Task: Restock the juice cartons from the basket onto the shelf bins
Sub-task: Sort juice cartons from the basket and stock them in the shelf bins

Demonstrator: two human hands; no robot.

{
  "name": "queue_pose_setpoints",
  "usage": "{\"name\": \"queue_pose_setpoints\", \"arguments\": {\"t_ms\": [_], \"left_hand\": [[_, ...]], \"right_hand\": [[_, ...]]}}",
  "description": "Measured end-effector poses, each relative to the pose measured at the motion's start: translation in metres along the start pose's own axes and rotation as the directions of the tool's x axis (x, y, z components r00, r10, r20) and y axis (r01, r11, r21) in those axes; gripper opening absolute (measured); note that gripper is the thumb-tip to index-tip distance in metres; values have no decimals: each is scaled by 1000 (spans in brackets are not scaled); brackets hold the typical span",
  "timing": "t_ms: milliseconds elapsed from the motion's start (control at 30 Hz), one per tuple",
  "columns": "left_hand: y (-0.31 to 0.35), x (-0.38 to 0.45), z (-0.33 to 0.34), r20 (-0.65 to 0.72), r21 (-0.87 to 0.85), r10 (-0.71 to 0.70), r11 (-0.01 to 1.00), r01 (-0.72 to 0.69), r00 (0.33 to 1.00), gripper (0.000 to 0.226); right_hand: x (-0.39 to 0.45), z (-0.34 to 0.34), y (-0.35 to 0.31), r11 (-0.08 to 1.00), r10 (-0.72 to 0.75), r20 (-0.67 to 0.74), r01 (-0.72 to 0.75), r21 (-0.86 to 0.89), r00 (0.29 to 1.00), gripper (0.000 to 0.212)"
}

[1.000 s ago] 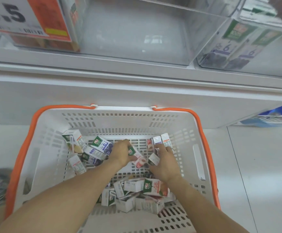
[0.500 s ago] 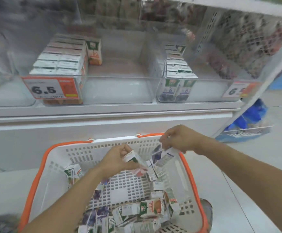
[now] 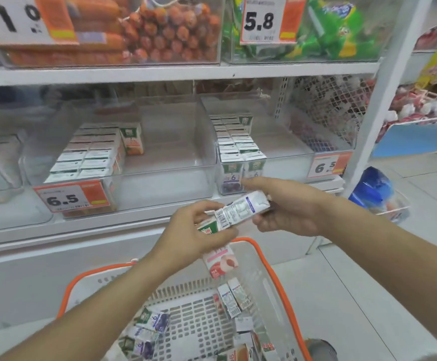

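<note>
Head view: above the white orange-rimmed plastic basket (image 3: 269,272), the right hand (image 3: 287,209) grips a white purple-banded juice carton (image 3: 246,208); the left hand (image 3: 196,230) pinches green-and-pink cartons (image 3: 213,246). Beyond the basket, clear shelf bins (image 3: 170,162) stand partly filled. Loose cartons (image 3: 147,332) remain inside the basket, so restocking looks midway.

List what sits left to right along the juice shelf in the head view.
Left 6.5 tag → orange cartons → bare bin space → purple cartons → right 6.5 tag.
</note>
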State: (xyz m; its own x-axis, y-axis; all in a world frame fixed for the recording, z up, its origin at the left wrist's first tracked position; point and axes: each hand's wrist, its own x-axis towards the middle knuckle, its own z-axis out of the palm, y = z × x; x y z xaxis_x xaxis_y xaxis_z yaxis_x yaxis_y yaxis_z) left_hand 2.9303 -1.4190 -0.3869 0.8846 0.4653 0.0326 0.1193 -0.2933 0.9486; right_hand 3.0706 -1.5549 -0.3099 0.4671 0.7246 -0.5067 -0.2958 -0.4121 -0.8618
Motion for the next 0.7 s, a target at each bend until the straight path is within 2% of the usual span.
{"name": "queue_pose_setpoints", "arguments": {"t_ms": [100,167,233,333,400,467,500,567,633,700], "left_hand": [[24,10,-14,4,32,23,999,-23,1000,30],[43,17,-23,22,31,14,999,-15,1000,30],[62,24,-30,43,41,-2,999,0,999,41],[85,31,-46,65,95,-67,994,61,996,62],[91,33,-59,89,89,-129,989,121,988,68],[92,36,-71,148,-28,-186,981,192,971,78],[91,37,-74,180,-97,-210,968,230,961,81],[88,40,-77,226,-175,-236,944,278,945,70],[84,45,-76,246,-189,-224,943,274,943,50],[78,52,-74,227,-183,-194,954,237,954,39]], "right_hand": [[-6,-14,-5,992,-93,162,78,97,982,42],[-8,-22,-6,980,-198,162,200,1,967,44],[-7,-25,-8,941,-326,71,331,-74,943,45],[-2,-30,-16,878,-477,-109,479,-1,872,48],[4,-39,-26,818,-552,-242,574,26,798,49],[15,-54,-38,773,-597,-382,633,-39,706,43],[26,-64,-44,766,-609,-443,634,-110,658,36],[51,-84,-59,763,-637,-487,578,-289,598,28],[82,-100,-74,749,-646,-451,399,-528,616,28],[115,-106,-89,675,-629,-445,163,-720,638,29]]}}
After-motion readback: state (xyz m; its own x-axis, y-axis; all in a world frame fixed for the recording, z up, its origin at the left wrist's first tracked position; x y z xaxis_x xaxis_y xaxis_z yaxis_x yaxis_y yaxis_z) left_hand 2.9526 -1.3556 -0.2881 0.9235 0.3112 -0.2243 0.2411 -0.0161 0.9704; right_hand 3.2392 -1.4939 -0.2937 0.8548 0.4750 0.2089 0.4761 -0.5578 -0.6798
